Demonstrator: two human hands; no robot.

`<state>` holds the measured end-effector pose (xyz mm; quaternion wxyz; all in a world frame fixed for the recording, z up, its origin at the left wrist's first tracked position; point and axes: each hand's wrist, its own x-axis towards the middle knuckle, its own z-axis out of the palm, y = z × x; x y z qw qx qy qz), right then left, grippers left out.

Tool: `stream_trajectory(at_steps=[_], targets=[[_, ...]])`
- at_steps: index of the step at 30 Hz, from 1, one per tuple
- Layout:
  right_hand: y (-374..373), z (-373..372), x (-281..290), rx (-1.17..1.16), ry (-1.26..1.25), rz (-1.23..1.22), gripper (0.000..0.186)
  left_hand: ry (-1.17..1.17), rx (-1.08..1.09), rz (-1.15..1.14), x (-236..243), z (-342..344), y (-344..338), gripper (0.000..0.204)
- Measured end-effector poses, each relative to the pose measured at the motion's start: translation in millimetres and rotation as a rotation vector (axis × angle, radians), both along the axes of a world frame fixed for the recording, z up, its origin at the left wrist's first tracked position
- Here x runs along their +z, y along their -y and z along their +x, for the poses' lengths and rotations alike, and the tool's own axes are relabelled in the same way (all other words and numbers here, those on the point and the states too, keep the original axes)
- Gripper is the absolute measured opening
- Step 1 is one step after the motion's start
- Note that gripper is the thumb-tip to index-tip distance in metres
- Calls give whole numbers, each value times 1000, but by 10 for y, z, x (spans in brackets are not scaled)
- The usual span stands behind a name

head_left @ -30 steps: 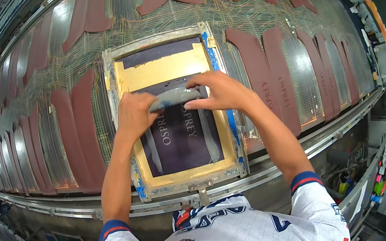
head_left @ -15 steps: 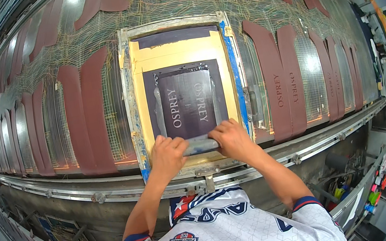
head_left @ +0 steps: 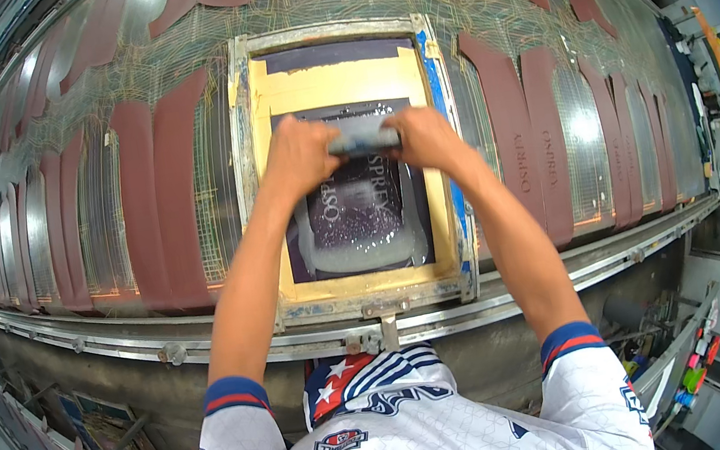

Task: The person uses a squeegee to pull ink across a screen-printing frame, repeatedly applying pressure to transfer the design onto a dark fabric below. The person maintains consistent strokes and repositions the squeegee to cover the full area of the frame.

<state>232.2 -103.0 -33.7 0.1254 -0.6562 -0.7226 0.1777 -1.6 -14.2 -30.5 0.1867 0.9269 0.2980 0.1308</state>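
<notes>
A grey squeegee point(head_left: 362, 135) lies crosswise over the far part of a framed printing screen. My left hand point(head_left: 301, 156) grips its left end with the fingers wrapped round it, and my right hand point(head_left: 427, 137) is closed on its right end. Motion blurs the blade slightly. Around the dark mesh window runs yellow tape, inside a worn metal screen frame point(head_left: 238, 89). Nearer me than the squeegee, a glossy, bubbly film of clear wet ink point(head_left: 362, 248) covers pale lettering on the window. My hands partly hide the window's far corners.
Maroon cut fabric pieces point(head_left: 177, 206) lie in rows along the long table on both sides of the frame, some with lettering. Tangled threads point(head_left: 193, 40) cross the table behind it. A metal rail point(head_left: 520, 301) runs along the near edge.
Both hands have pushed the squeegee from the near end of the screen to its far part. A bubbly wet film now shows on the window behind it.
</notes>
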Motion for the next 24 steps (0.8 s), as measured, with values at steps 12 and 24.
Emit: stream_trajectory(at_steps=[12,24], targets=[[1023,454,-311,-956,-104,273,34,-57,-7,10,301,-578,1586,49],[606,-510,5,-849,-494,264,27,-21,15,-78,483,-1778,1109,41]])
